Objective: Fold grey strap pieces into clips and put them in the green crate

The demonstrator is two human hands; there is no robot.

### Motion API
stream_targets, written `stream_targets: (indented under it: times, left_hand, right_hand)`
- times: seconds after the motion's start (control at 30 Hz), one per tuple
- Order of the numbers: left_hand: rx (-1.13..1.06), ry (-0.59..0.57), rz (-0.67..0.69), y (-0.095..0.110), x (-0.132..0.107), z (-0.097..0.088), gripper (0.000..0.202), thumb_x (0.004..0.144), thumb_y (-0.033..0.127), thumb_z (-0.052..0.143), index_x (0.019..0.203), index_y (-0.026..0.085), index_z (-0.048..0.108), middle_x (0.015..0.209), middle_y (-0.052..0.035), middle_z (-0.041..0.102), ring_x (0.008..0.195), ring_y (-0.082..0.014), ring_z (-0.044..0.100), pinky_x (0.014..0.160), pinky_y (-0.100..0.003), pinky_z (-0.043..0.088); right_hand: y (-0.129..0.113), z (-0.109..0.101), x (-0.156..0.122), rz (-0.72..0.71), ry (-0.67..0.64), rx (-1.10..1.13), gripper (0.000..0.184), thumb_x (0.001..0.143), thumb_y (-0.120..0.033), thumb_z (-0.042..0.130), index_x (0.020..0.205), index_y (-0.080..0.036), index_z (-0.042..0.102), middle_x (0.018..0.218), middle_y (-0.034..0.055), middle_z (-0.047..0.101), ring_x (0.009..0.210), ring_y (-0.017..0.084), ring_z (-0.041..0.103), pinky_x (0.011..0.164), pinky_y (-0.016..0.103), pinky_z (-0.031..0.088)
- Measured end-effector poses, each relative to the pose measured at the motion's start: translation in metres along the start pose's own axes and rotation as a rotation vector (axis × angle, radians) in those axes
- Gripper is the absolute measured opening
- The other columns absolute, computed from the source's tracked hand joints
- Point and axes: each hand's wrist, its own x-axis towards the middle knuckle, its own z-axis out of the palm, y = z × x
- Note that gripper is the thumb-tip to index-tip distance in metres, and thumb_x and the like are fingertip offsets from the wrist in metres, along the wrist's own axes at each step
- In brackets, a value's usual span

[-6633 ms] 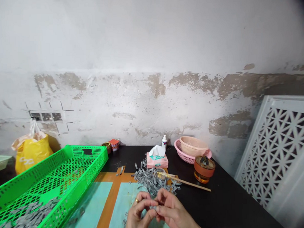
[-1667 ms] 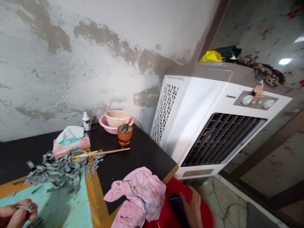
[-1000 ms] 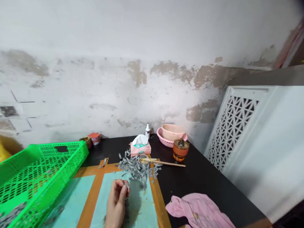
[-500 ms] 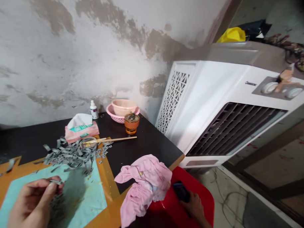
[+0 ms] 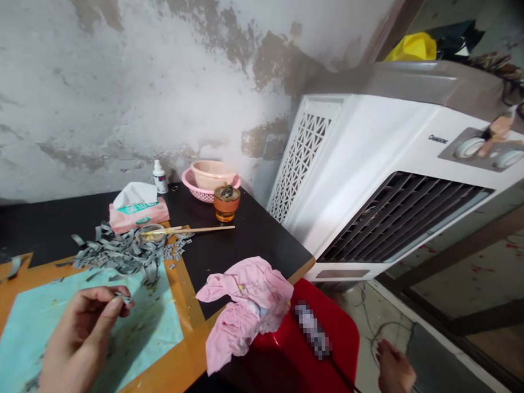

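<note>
The black tabletop [image 5: 264,248] carries a pale turquoise sheet [image 5: 154,303] bordered by orange strips, directly under the fingers [image 5: 106,299]. Just beyond the fingers lies a loose heap of grey strips [image 5: 118,253]. Farther beyond them stand a pink tissue box [image 5: 138,215], a small white bottle [image 5: 159,180], a pink plastic basket [image 5: 193,184] and an orange glass jar [image 5: 227,206]. A thin wooden stick [image 5: 207,228] lies nearby. Well right of the fingers sits a crumpled pink cloth [image 5: 244,312].
</note>
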Motion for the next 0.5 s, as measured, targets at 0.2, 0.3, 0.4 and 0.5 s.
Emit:
stream_targets:
  times: [0.2, 0.3, 0.4, 0.5]
  left_hand:
    - [0.013, -0.093, -0.045, 0.013, -0.004, 0.0, 0.042, 0.063, 0.06, 0.072, 0.073, 0.024, 0.053, 0.074, 0.0036, 0.059, 0.069, -0.0172, 0.054, 0.064, -0.025, 0.043]
    - [0.035, -0.154, -0.028, 0.012, -0.007, 0.002, 0.036, 0.067, 0.056, 0.07, 0.074, 0.025, 0.054, 0.073, 0.0026, 0.06, 0.067, -0.0177, 0.054, 0.061, -0.026, 0.044]
    - [0.024, -0.248, -0.013, 0.014, -0.017, 0.008, 0.028, 0.073, 0.052, 0.066, 0.075, 0.026, 0.055, 0.074, 0.0011, 0.061, 0.068, -0.0197, 0.055, 0.062, -0.027, 0.045]
    - [0.022, -0.316, -0.051, 0.022, -0.035, 0.013, 0.025, 0.074, 0.05, 0.065, 0.074, 0.026, 0.056, 0.077, -0.0015, 0.063, 0.074, -0.0229, 0.057, 0.065, -0.029, 0.047]
  right_hand:
    - [-0.074, 0.056, 0.015, -0.057, 0.007, 0.172, 0.046, 0.047, -0.056, 0.073, 0.073, -0.02, 0.06, 0.06, 0.0011, 0.059, 0.05, 0.018, 0.057, 0.045, 0.035, 0.05]
    - [-0.131, 0.095, -0.024, -0.127, -0.15, 0.249, 0.046, 0.058, -0.051, 0.074, 0.088, -0.018, 0.064, 0.075, 0.0025, 0.065, 0.065, 0.017, 0.062, 0.06, 0.032, 0.055]
    - [-0.184, 0.117, -0.111, -0.217, -0.58, 0.318, 0.031, 0.076, -0.041, 0.068, 0.097, -0.019, 0.063, 0.089, 0.0039, 0.067, 0.075, 0.015, 0.063, 0.072, 0.031, 0.055]
    - [-0.216, 0.123, -0.212, -0.271, -1.194, 0.334, 0.021, 0.084, -0.036, 0.061, 0.098, -0.021, 0.065, 0.095, 0.0059, 0.066, 0.085, 0.018, 0.064, 0.075, 0.03, 0.055]
